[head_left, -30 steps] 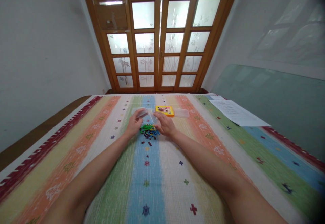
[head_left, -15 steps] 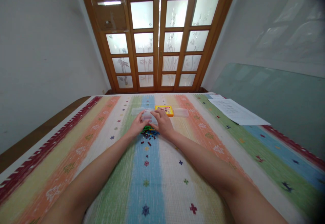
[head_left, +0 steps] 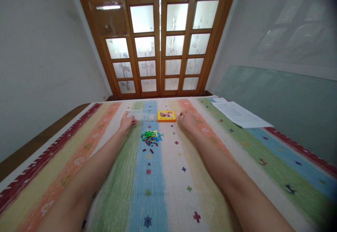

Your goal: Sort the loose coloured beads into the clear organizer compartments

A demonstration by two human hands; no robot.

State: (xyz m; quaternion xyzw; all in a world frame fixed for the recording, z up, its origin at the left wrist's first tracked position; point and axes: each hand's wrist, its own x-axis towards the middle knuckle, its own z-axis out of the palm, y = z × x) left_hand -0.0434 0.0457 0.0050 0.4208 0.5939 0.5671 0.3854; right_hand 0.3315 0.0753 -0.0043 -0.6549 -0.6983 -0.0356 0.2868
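My left hand (head_left: 127,120) is at the left end of a clear plastic container (head_left: 139,116), its thumb and fingers closed around that end. To the right, my right hand (head_left: 187,120) is beside a yellow box (head_left: 166,116) with a printed picture; its fingers are curled, and what is in them is hidden. A small clear piece (head_left: 151,117) lies between the container and the yellow box. Nearer to me, a loose pile of small toy bricks (head_left: 151,137) in green, blue, yellow, white and dark red lies on the cloth, touched by neither hand.
A striped tablecloth (head_left: 168,197) covers the table. Printed paper sheets (head_left: 240,114) lie at the right, near a pale green glass panel (head_left: 284,95) along the wall. Wooden doors with frosted panes (head_left: 160,46) stand beyond the far edge.
My hands have parted from above the brick pile, left to the left and right to the right. The clear container they held over the pile is no longer there. The view has shifted slightly.
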